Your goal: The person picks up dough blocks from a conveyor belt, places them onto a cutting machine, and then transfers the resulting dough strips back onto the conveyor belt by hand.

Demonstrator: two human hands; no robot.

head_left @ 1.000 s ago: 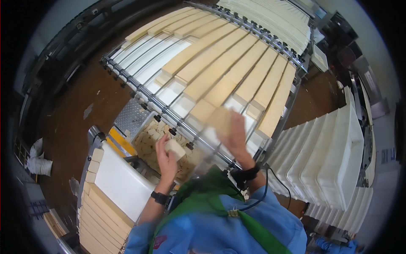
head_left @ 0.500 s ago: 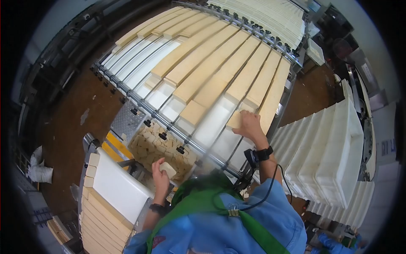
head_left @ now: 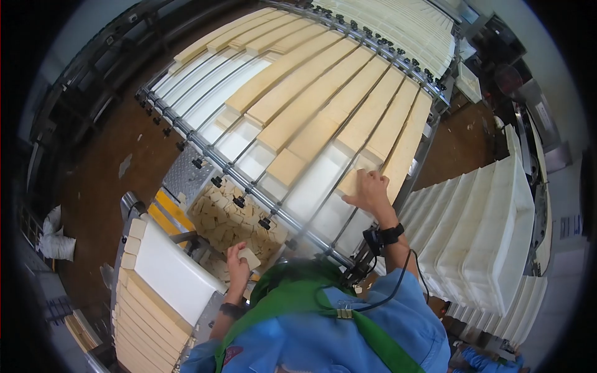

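Observation:
Long rows of pale tan blocks [head_left: 348,93], perhaps made of stacked thin slices, lie in lanes on a white slatted conveyor table [head_left: 317,174]. In a right-hand lane, a short pale tan block [head_left: 350,181] lies apart from the longer row behind it. My right hand [head_left: 372,194] grips that block from above, thumb on the near side and fingers curled over the far side. Lower left, my left hand [head_left: 238,271] pinches a small pale tan piece [head_left: 250,258] with rounded corners. It is held above a bin of broken pale pieces [head_left: 227,214].
A metal rail with black knobs [head_left: 239,202] crosses the table's near edge. At left, a white chute [head_left: 171,267] has pale rows beside it. Stacked white trays [head_left: 466,230] stand at right. A co-worker's blue sleeve [head_left: 488,359] shows bottom right.
The view has shifted slightly. My left hand still holds the small piece, now turned a little. My right hand stays on the short block with almost no movement.

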